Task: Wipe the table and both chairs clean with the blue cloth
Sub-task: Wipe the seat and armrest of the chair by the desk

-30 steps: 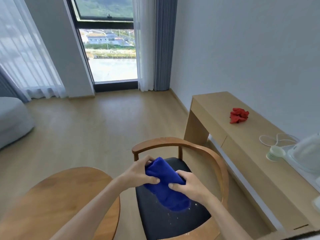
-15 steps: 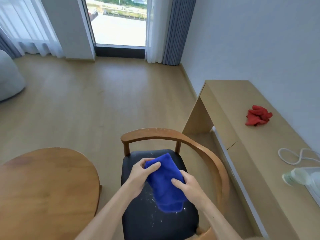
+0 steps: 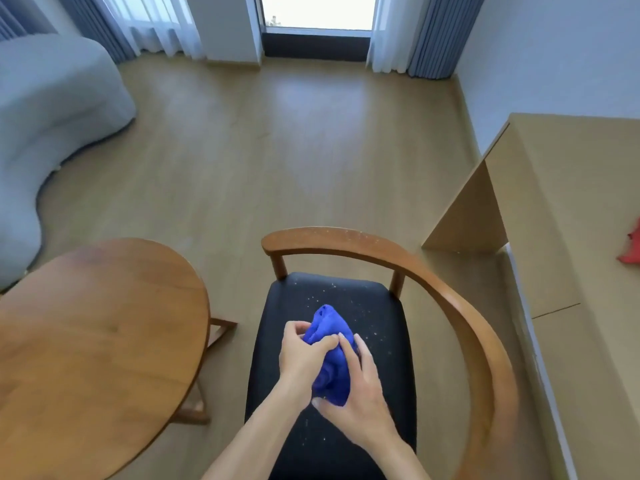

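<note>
Blue cloth [image 3: 330,358]: bunched into a wad between both hands, above the middle of the chair seat.
Left hand [image 3: 302,355]: fingers curled round the cloth's left side, thumb pressed across it.
Right hand [image 3: 360,396]: fingers clamped on the cloth's right and lower part.
Chair [image 3: 460,306]: black seat flecked with pale crumbs; curved wooden back and armrest wrap its far and right sides.
Round surface [image 3: 93,344]: wooden, just left of the chair.
Long surface [image 3: 571,188]: against the right wall; a red cloth [image 3: 632,251] lies at the frame edge.
Sofa [image 3: 45,109]: grey, far left on the wooden floor.
Change: the cloth hung flatter half a second ago, now gathered tighter; the view has tipped further down.
</note>
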A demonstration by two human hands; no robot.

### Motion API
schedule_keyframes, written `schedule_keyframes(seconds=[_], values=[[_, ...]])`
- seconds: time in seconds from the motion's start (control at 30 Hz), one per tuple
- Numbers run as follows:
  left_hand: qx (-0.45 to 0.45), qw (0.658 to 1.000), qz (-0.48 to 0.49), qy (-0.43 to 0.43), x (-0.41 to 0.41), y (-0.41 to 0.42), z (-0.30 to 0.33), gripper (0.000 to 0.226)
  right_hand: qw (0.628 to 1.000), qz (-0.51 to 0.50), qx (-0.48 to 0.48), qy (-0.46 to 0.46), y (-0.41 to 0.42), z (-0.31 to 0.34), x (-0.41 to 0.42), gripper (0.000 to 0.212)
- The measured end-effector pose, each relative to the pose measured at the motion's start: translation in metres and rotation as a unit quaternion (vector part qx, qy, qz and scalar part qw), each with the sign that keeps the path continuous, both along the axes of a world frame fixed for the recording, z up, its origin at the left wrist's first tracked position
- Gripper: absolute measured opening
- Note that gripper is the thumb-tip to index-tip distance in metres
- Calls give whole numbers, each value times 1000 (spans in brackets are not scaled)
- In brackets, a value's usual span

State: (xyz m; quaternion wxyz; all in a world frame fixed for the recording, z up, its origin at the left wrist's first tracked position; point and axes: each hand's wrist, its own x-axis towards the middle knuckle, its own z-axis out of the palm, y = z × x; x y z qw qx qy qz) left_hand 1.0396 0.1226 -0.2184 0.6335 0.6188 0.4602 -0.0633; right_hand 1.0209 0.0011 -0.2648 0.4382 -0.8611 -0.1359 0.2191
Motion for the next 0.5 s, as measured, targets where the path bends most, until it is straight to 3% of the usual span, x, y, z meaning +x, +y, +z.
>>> schedule_keyframes(seconds=[0.1, 0.2, 0.27, 0.3, 0.37, 0.43, 0.5], values=[[-131, 988, 79, 27, 5, -11, -21, 49, 997, -67, 26, -11, -2, -31, 2, 94], [-208, 976, 55, 29, 8, -4, -47, 66, 996, -92, 19, -6, -14, -53, 17, 74], [-197, 980, 20, 31, 8, 5, -67, 47, 996, -84, -8, 28, -21, -64, 35, 66], [-147, 988, 0, 40, 10, 13, -80, 32, 996, -73, -32, 28, -24, -72, 46, 64], [39, 992, -77, 87, 11, 35, -112, 20, 995, -45, -88, 7, -27, -88, 72, 61], [178, 964, -157, 118, 12, 58, -141, 27, 991, -21, -132, -21, -25, -105, 103, 60], [243, 936, -209, 147, 14, 74, -170, 36, 982, -7, -172, -72, -16, -124, 136, 59]])
